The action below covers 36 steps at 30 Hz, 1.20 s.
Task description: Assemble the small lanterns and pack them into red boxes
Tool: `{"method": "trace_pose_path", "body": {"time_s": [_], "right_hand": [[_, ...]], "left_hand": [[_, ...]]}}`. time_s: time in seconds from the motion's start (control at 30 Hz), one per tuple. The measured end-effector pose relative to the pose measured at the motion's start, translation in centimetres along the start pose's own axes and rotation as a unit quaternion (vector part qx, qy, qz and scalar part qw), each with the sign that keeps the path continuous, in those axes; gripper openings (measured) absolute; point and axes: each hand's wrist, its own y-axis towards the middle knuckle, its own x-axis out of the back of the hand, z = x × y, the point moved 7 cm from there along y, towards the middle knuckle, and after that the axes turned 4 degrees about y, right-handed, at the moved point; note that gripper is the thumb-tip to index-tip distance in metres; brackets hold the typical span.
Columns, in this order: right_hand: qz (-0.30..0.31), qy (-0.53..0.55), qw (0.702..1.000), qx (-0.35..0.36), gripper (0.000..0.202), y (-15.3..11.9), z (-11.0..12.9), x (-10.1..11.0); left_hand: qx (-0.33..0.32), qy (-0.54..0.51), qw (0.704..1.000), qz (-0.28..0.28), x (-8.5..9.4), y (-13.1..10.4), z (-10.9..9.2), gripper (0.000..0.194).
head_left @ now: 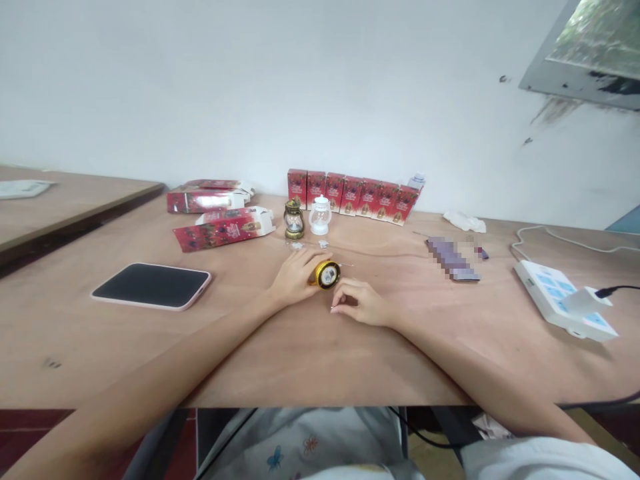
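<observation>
My left hand (pixel 298 275) is closed around a small gold lantern (pixel 317 281), which lies tipped so its round base faces me. Just to the right, my right hand (pixel 364 302) is pinched near the tabletop, with a tiny pale speck at its fingertips, too small to name. A thin light rod (pixel 347 265) lies behind the lantern. Upright beyond my hands stand a bronze-coloured lantern (pixel 294 220) and a white lantern (pixel 320 216). Small pale pieces (pixel 323 245) lie in front of them.
Several red printed boxes (pixel 353 195) stand in a row by the wall. Opened red boxes (pixel 225 227) lie at the back left. A phone (pixel 153 285) rests at the left. On the right are a partly blurred purple object (pixel 453 259), crumpled tissue (pixel 465 221) and a power strip (pixel 563 300).
</observation>
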Motion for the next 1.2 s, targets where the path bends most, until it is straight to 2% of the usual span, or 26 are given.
{"method": "trace_pose_path", "body": {"time_s": [0.1, 0.17, 0.4, 0.57, 0.67, 0.77, 0.83, 0.9, 1.0, 1.07, 1.2], "right_hand": [[-0.141, -0.077, 0.986, 0.051, 0.013, -0.4, 1.2, 1.9], [-0.205, -0.124, 0.968, 0.072, 0.010, -0.8, 1.7, 2.8], [-0.223, -0.260, 0.932, 0.117, 0.009, -1.2, 2.5, 2.6], [-0.181, -0.277, 0.932, 0.149, 0.013, -1.1, 3.2, 1.9], [-0.213, -0.246, 0.939, 0.109, 0.018, -1.2, 2.5, 2.5], [-0.261, -0.220, 0.940, 0.014, 0.017, -1.4, 0.4, 3.7], [-0.238, -0.245, 0.939, -0.050, 0.015, -1.0, -1.3, 3.9], [-0.179, -0.282, 0.939, -0.089, 0.016, -0.5, -2.7, 3.6], [-0.079, -0.313, 0.942, -0.088, 0.019, 0.3, -3.7, 2.5], [-0.034, -0.323, 0.942, -0.083, 0.023, 0.6, -3.8, 1.9], [-0.028, -0.346, 0.928, -0.139, 0.025, 0.6, -4.3, 1.9]], "left_hand": [[-0.010, -0.010, 1.000, 0.009, -0.2, 0.0, -0.7, 0.047], [-0.016, -0.015, 1.000, 0.011, -0.2, 0.0, -1.2, 0.047], [-0.028, -0.012, 1.000, -0.005, -0.3, 0.0, -1.6, 0.045], [-0.038, -0.012, 0.999, -0.007, -0.3, -0.1, -1.7, 0.043], [-0.013, -0.026, 1.000, -0.010, -0.1, -0.1, -1.3, 0.043], [0.015, -0.053, 0.998, -0.023, 0.2, -0.1, -0.5, 0.040], [0.036, -0.064, 0.996, -0.045, 0.6, -0.1, 0.3, 0.039], [0.064, -0.063, 0.993, -0.071, 1.0, -0.1, 1.2, 0.039], [0.103, -0.057, 0.989, -0.085, 1.3, -0.1, 2.1, 0.039], [0.116, -0.058, 0.988, -0.084, 1.3, -0.1, 2.4, 0.038], [0.103, -0.053, 0.990, -0.081, 1.1, -0.1, 2.3, 0.038]]}}
